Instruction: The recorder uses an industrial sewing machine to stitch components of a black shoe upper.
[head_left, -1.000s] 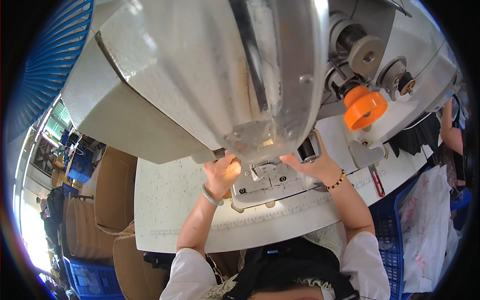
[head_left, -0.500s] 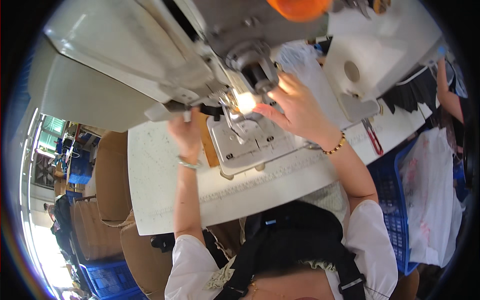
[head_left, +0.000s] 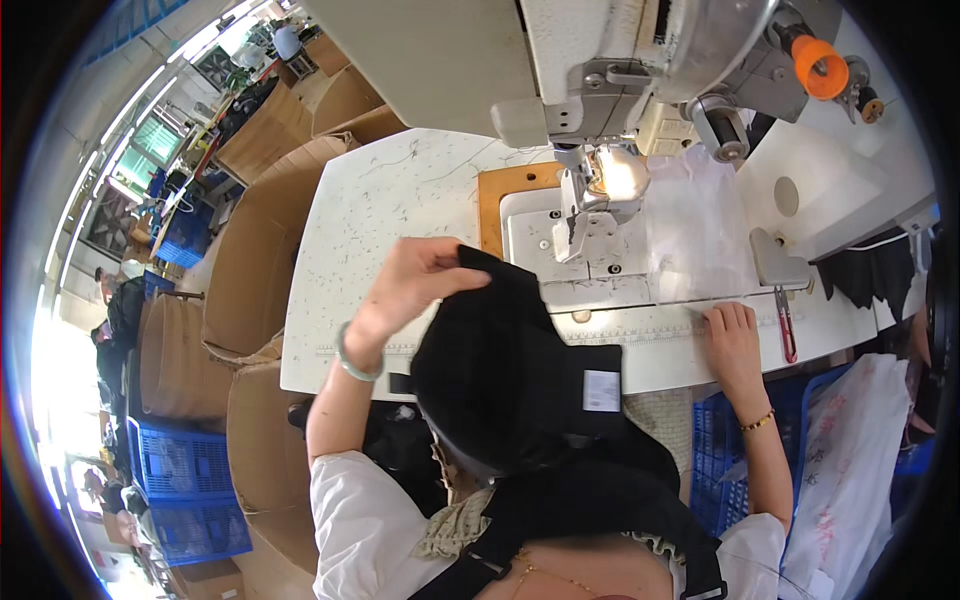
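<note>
My left hand [head_left: 405,290] pinches the upper edge of a black, rounded fabric piece [head_left: 490,345] between thumb and fingers. A white label [head_left: 602,391] shows on the fabric. It hangs over the table's front edge, and its lower part merges with my black apron, so where it ends is hard to see. My right hand [head_left: 733,345] lies on the table's front edge at the right, fingers stretched forward on the surface, with nothing visible in them. Beyond both hands stands a sewing machine, its lit needle area [head_left: 600,190] above a metal plate [head_left: 625,260].
The white table [head_left: 350,240] is strewn with thread scraps. Red-handled snips [head_left: 786,325] lie right of my right hand. Clear plastic [head_left: 700,225] lies beside the needle area. Cardboard boxes [head_left: 265,250] stand left; blue crates [head_left: 185,465] and a white plastic bag [head_left: 845,450] flank me.
My left hand has left the needle area and now holds up the black fabric piece nearer me. My right hand has come down from the machine head to the table edge. The view has shifted.
</note>
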